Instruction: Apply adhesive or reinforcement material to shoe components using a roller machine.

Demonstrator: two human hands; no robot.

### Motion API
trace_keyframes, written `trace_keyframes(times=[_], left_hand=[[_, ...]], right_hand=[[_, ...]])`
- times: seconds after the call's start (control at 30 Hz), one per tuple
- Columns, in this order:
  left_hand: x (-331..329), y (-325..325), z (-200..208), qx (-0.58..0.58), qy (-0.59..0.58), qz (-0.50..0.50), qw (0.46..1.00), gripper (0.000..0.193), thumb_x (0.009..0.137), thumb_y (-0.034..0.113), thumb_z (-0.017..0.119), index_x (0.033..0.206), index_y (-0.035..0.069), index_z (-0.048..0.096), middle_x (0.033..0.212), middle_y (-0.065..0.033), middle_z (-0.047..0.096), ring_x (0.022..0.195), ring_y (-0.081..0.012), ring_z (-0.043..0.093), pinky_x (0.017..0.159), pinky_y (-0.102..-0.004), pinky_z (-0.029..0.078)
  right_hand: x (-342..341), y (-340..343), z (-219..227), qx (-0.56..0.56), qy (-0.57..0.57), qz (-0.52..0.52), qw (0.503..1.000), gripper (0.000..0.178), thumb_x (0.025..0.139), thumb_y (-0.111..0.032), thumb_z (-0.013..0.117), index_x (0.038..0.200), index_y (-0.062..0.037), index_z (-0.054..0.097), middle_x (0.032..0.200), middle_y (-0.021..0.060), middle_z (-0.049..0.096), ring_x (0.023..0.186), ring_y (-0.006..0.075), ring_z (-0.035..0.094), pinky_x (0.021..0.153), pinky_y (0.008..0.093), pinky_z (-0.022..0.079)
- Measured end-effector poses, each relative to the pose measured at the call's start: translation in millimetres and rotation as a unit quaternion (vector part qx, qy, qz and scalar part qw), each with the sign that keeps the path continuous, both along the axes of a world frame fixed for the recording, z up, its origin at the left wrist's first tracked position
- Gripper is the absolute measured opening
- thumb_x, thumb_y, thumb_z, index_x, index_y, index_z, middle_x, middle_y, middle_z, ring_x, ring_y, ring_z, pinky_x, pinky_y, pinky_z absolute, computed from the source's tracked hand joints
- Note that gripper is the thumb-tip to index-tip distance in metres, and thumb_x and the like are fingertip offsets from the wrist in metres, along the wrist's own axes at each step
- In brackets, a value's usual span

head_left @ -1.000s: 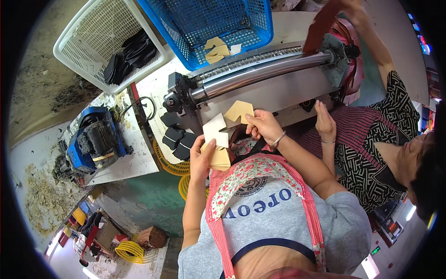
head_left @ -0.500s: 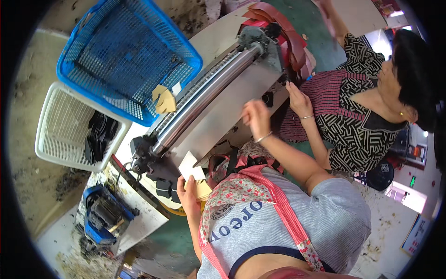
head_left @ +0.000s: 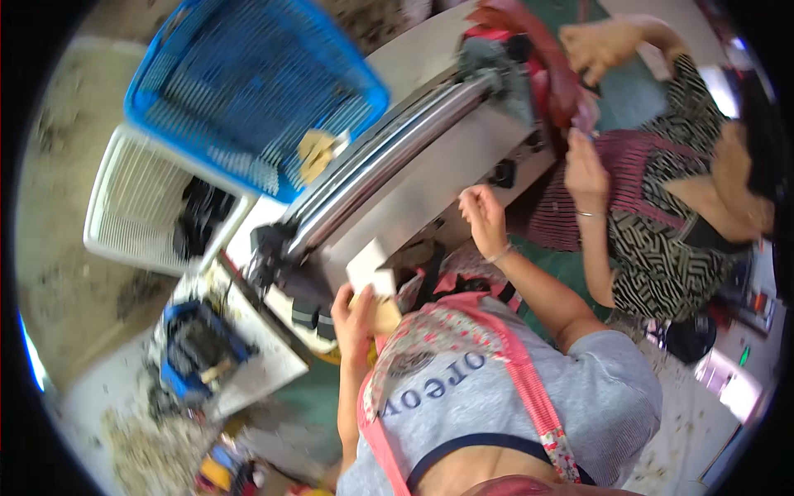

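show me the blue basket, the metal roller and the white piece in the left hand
Blue basket [head_left: 357, 63], head view: right-hand rim.
Metal roller [head_left: 393, 163], head view: mid-length.
White piece [head_left: 370, 266], head view: middle of its face.

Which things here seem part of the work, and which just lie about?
Likely in the work:
- pale cut pieces in the left hand
- roller machine near the right hand

Perhaps just lying about:
- white basket holding black pieces
- blue-framed device

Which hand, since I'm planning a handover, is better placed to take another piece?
Probably the right hand: raised and seemingly empty, while the left hand holds a flat white angular sheet and at least one flat tan sheet.
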State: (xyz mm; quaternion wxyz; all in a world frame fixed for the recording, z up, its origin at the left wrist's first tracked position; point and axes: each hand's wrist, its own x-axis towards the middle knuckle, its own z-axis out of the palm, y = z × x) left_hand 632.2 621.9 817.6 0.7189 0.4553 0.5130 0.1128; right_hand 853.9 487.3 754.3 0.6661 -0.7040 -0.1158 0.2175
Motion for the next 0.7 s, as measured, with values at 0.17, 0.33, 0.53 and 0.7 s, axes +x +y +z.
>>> trace_keyframes(times=[0.17, 0.33, 0.53, 0.7], left_hand=[[20.3, -2.7, 3.1, 0.086, -0.023, -0.100, 0.991, 0.020, 0.080, 0.014, 0.063, 0.094, 0.001, 0.057, 0.081, -0.0028, 0.060, 0.073, -0.0085, 0.054, 0.066, -0.0228, 0.044], [3.7, -2.8, -1.3, 0.117, -0.008, -0.125, 0.985, 0.025, 0.080, 0.015, 0.063, 0.098, 0.001, 0.056, 0.086, -0.0055, 0.061, 0.078, -0.0103, 0.056, 0.071, -0.0239, 0.045], [-12.2, -1.2, 7.8, -0.005, -0.113, -0.099, 0.989, 0.033, 0.081, 0.012, 0.060, 0.111, 0.002, 0.051, 0.100, -0.0067, 0.057, 0.094, -0.0127, 0.053, 0.080, -0.0254, 0.043], [-23.5, -3.9, -3.4, 0.030, -0.096, 0.069, 0.992, 0.030, 0.084, 0.007, 0.053, 0.113, 0.008, 0.052, 0.108, -0.0089, 0.052, 0.095, -0.0155, 0.052, 0.082, -0.0267, 0.042]], right_hand=[[-54.7, 46.2, 68.8, -0.028, -0.369, 0.373, 0.851, 0.042, 0.068, -0.025, 0.070, 0.099, 0.0004, 0.056, 0.109, 0.0180, 0.051, 0.098, 0.0334, 0.049, 0.085, 0.0396, 0.041], [-52.7, 58.2, 61.3, -0.008, -0.296, 0.468, 0.833, 0.041, 0.066, -0.022, 0.072, 0.097, 0.0007, 0.057, 0.116, 0.0172, 0.050, 0.103, 0.0341, 0.048, 0.085, 0.0400, 0.041], [-52.1, 64.2, 57.6, -0.037, -0.166, 0.496, 0.852, 0.018, 0.078, -0.014, 0.063, 0.086, 0.0003, 0.056, 0.094, 0.0138, 0.061, 0.084, 0.0317, 0.060, 0.071, 0.0335, 0.048], [-43.8, 65.9, 54.5, -0.095, -0.069, 0.296, 0.948, 0.012, 0.086, -0.010, 0.054, 0.087, 0.0022, 0.055, 0.074, 0.0067, 0.062, 0.062, 0.0143, 0.062, 0.052, 0.0237, 0.047]])
